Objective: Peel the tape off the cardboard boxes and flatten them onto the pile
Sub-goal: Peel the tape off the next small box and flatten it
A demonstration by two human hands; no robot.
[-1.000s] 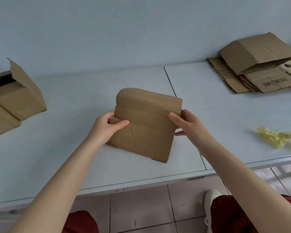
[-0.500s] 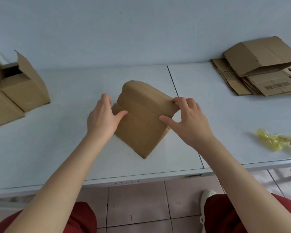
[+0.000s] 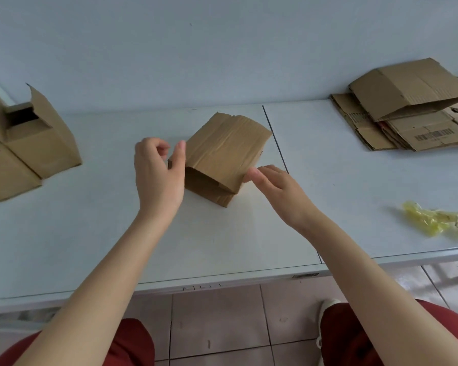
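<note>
No longer gripped, the cardboard box [image 3: 224, 151] lies on the worktop [image 3: 90, 233], the left hand [image 3: 158, 178] beside it with fingers loosely curled and empty, the right hand [image 3: 278, 192] with relaxed fingers seemingly touching its near corner.

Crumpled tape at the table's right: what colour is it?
The tape is pale yellow, shown in head view.

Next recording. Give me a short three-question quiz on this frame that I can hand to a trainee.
1. True or false: the pile of flattened boxes lies at the far right of the table.
2. Which hand's fingers touch the near right corner of the middle box?
3. Where does the crumpled yellow tape lie? A) on the pile B) on the table, near its front edge C) on the middle box
Key: 1 true; 2 the right hand; 3 B.
</note>
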